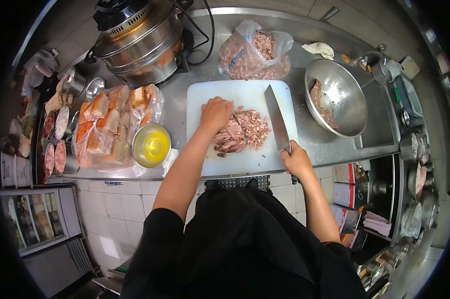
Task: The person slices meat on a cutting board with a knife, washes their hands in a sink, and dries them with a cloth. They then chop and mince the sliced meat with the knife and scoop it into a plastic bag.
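A white cutting board point(197, 94) lies on the steel counter in front of me. Sliced cooked-looking meat point(231, 138) sits on it, with a heap of small diced meat point(256, 128) just to the right. My left hand point(216, 114) is over the far left side of the slices, fingers curled down against the meat; its fingertips are partly hidden. In my right hand point(296, 159), closed around the handle, is a broad-bladed kitchen knife point(278, 118). Its blade points away from me along the board's right side, apart from the diced pile.
A plastic bag of diced meat point(252, 55) stands behind the board. On the right sits a steel colander point(342, 99) with meat pieces; on the left, bagged meat blocks point(110, 122) and a bowl of yellow liquid point(152, 145). A large round cooker point(140, 47) occupies the back left.
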A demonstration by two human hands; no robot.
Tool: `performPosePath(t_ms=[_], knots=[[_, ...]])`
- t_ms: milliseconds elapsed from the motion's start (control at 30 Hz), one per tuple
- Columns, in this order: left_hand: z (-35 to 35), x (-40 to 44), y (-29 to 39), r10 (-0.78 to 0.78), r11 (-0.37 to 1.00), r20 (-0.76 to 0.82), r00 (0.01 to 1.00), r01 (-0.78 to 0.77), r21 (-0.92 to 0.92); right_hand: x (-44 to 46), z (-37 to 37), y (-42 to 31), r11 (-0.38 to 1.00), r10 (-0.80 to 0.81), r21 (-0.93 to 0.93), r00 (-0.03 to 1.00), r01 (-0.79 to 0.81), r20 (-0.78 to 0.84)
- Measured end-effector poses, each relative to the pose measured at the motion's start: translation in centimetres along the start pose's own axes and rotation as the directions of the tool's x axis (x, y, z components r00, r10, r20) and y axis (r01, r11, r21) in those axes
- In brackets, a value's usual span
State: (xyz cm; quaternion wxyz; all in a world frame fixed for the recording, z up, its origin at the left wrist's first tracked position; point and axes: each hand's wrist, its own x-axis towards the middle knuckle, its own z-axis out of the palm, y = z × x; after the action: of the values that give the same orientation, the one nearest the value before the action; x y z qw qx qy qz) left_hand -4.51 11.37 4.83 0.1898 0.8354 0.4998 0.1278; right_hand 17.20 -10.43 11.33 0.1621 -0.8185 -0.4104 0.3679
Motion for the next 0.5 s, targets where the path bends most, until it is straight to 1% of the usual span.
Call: performPosePath(t_ms=[33, 100, 133, 200, 233, 300, 333, 367, 400, 433, 500], knots=[[0.2, 0.2, -0.3, 0.000, 1.000, -0.005, 1.000, 0.000, 0.004, 0.4, 0.2, 0.8, 1.000, -0.006, 0.002, 1.000, 0.006, -0.001], [0.8, 0.3, -0.8, 0.135, 0.990, 0.052, 0.989, -0.132, -0.054, 0.7, 0.3, 2.0, 0.990, -0.049, -0.136, 0.999, 0.046, -0.022], [0.9, 0.0, -1.2, 0.135, 0.990, 0.054, 0.989, -0.132, -0.050, 0.6, 0.0, 2.3, 0.990, -0.050, -0.132, 0.999, 0.047, -0.020], [1.4, -1.0, -2.0, 0.132, 0.991, 0.140, 0.981, -0.127, -0.043, 0.2, -0.6, 2.7, 0.951, -0.148, -0.276, 0.989, 0.140, -0.008], [1.8, -1.5, -2.2, 0.132, 0.991, 0.142, 0.981, -0.128, -0.040, 0.4, -0.5, 3.3, 0.952, -0.148, -0.272, 0.989, 0.140, -0.008], [2.7, -3.0, -2.5, 0.166, 0.982, 0.115, 0.979, -0.175, 0.074, 1.1, -0.3, 4.4, 0.950, -0.143, -0.287, 0.989, 0.125, -0.043], [2.7, -4.2, -1.6, 0.162, 0.982, 0.114, 0.980, -0.171, 0.076, 1.0, -0.3, 4.2, 0.949, -0.146, -0.288, 0.989, 0.128, -0.040], [3.1, -5.6, -0.2, 0.154, 0.988, -0.079, 0.985, -0.151, 0.043, 0.7, -0.4, 3.8, 0.951, -0.142, -0.284, 0.988, 0.120, -0.060], [3.5, -6.4, 1.0, 0.132, 0.991, -0.269, 0.954, -0.136, 0.007, 0.5, -0.4, 3.2, 0.953, -0.140, -0.281, 0.987, 0.113, -0.078], [4.1, -6.8, 1.3, 0.137, 0.989, -0.353, 0.925, -0.147, -0.001, 0.1, -0.5, 2.4, 0.952, -0.142, -0.284, 0.987, 0.116, -0.073], [4.7, -6.9, 1.2, 0.121, 0.992, -0.374, 0.919, -0.127, 0.011, -1.3, -1.0, 0.6, 0.936, -0.213, -0.293, 0.976, 0.193, -0.036]])
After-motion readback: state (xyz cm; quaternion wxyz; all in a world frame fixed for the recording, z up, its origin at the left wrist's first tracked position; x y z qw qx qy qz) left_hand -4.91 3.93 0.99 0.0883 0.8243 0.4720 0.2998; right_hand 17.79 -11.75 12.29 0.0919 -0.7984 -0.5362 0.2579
